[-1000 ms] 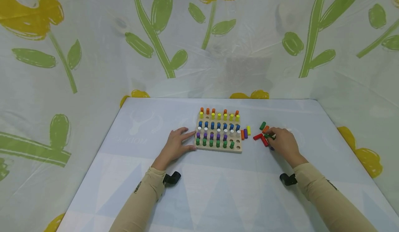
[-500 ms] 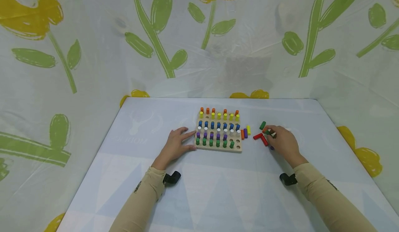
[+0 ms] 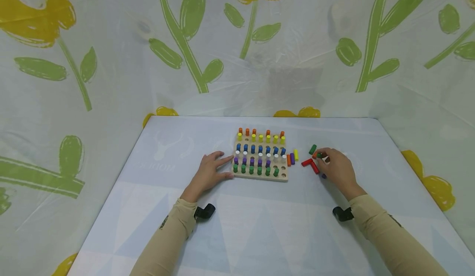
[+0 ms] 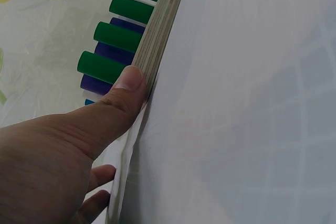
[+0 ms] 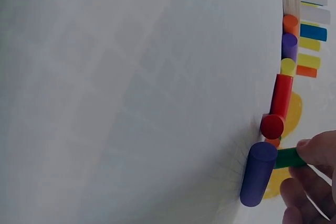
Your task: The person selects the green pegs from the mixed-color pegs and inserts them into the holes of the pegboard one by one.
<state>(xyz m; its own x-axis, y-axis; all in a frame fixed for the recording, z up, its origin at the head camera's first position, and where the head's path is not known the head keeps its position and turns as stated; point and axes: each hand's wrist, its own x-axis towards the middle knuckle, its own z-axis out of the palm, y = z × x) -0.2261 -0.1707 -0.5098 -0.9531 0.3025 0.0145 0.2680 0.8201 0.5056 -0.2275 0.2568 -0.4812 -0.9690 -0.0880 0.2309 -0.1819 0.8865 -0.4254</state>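
A wooden pegboard [image 3: 259,177] stands mid-table with rows of orange, yellow, blue, white, purple and green pegs upright in it. My left hand [image 3: 227,168] lies flat at its left edge, and the thumb [image 4: 128,85] presses the board's side [image 4: 157,40]. My right hand [image 3: 322,157] is over a pile of loose pegs to the right of the board. Its fingertips [image 5: 317,148] pinch a small green peg [image 5: 287,158]. Around it lie two red pegs [image 3: 311,164], an orange peg [image 3: 314,154], another green peg [image 3: 313,149] and a purple peg [image 5: 257,174].
Three loose pegs, orange [image 3: 288,160], purple [image 3: 292,158] and yellow [image 3: 295,155], lie against the board's right edge. The pale blue tabletop [image 3: 259,226] is ringed by a flower-print plastic sheet [image 3: 111,61] on the back and both sides.
My right hand has taken the green peg from the pile and moved it slightly away from me. My left hand and the board have not moved.
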